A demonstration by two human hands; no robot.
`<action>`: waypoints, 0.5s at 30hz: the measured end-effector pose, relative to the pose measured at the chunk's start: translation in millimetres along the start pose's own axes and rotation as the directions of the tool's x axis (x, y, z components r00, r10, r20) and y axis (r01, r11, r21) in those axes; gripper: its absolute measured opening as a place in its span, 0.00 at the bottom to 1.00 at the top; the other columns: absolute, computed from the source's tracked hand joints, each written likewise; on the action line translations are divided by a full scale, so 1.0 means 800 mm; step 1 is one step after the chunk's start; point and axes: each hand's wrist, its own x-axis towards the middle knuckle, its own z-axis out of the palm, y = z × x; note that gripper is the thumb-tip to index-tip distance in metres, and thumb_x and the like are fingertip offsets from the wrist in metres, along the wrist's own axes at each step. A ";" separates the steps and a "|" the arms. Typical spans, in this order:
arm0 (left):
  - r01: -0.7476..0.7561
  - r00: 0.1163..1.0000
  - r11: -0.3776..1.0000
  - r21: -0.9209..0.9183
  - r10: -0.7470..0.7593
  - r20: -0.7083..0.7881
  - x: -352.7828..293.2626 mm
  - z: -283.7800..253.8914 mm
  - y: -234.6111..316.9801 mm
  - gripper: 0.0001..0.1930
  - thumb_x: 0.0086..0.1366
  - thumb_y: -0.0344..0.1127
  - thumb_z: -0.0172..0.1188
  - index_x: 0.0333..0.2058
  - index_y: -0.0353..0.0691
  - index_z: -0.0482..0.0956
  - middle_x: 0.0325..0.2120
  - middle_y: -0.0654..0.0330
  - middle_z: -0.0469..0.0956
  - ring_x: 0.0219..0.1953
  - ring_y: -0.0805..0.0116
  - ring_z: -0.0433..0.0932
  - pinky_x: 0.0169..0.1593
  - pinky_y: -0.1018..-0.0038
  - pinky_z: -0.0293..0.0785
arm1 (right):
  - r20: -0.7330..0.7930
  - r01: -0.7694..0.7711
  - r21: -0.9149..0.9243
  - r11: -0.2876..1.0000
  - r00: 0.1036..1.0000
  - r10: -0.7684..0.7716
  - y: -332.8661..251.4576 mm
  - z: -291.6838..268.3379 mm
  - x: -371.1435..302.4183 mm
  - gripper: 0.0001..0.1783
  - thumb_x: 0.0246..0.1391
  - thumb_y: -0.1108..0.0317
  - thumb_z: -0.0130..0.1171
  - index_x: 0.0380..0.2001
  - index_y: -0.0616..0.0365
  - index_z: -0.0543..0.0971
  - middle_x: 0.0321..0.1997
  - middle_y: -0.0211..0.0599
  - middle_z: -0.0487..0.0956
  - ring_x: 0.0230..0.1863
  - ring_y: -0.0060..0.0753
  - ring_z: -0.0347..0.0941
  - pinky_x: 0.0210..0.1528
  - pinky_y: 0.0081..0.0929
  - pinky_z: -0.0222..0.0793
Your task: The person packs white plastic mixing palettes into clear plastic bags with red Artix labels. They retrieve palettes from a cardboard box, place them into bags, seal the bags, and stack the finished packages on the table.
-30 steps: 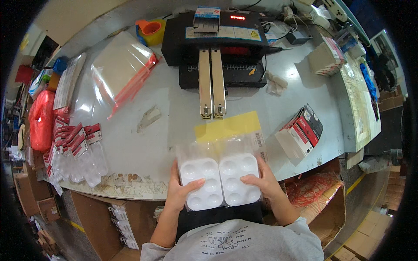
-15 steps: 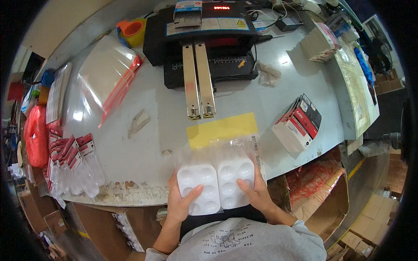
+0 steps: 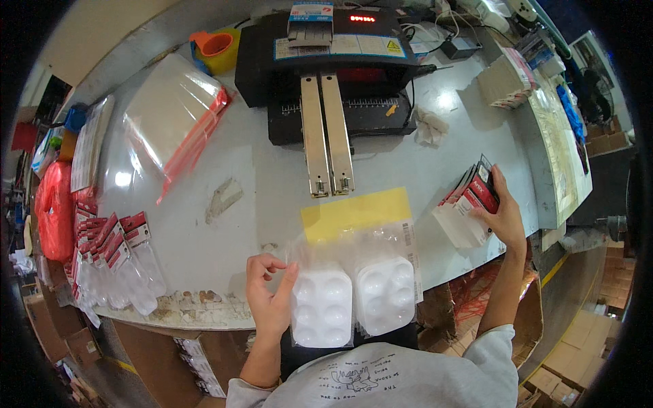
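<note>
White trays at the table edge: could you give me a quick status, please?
Left hand grips white trays in clear bag. Right hand on red-and-black card stack. Nothing between them.

2 white moulded trays (image 3: pixel 354 302) in clear bags; red-topped card stack (image 3: pixel 471 204) upright

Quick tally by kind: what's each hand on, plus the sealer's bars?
White moulded trays, at left hand: 2
Stack of red-and-black header cards, at right hand: 1
Metal bars on the black sealer: 2
Total: 5
</note>
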 end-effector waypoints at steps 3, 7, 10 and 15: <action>0.018 0.998 1.000 -0.020 -0.019 -0.058 -0.002 0.001 -0.001 0.12 0.52 0.34 0.65 0.28 0.39 0.69 0.29 0.64 0.65 0.30 0.73 0.61 0.36 0.78 0.58 | 0.083 -0.005 0.034 0.999 0.997 0.002 -0.002 -0.006 0.001 0.59 0.23 0.55 0.75 0.62 0.59 0.59 0.62 0.45 0.65 0.61 0.41 0.63 0.61 0.32 0.57; -0.006 1.000 1.000 -0.002 0.006 -0.026 -0.007 -0.004 0.004 0.12 0.51 0.33 0.65 0.28 0.39 0.69 0.28 0.64 0.65 0.29 0.73 0.60 0.34 0.78 0.59 | 0.050 -0.029 -0.163 0.986 0.998 0.037 -0.008 -0.008 0.000 0.58 0.21 0.48 0.74 0.61 0.55 0.63 0.57 0.40 0.72 0.48 0.36 0.71 0.57 0.28 0.54; -0.001 1.000 1.000 0.010 0.001 -0.022 -0.011 -0.004 0.010 0.11 0.51 0.33 0.65 0.27 0.38 0.70 0.28 0.63 0.65 0.29 0.72 0.61 0.34 0.78 0.59 | 0.017 -0.125 -0.048 0.991 0.992 0.126 -0.015 -0.002 -0.011 0.53 0.23 0.51 0.74 0.59 0.51 0.66 0.49 0.37 0.78 0.45 0.35 0.71 0.57 0.28 0.55; -0.008 1.000 0.997 0.081 0.009 -0.009 -0.012 -0.004 0.013 0.10 0.52 0.33 0.65 0.27 0.37 0.71 0.28 0.62 0.66 0.30 0.70 0.63 0.34 0.77 0.60 | -0.242 -0.198 -0.234 0.952 0.960 0.140 -0.054 0.012 -0.034 0.35 0.29 0.57 0.74 0.47 0.47 0.76 0.35 0.33 0.81 0.41 0.35 0.70 0.50 0.29 0.62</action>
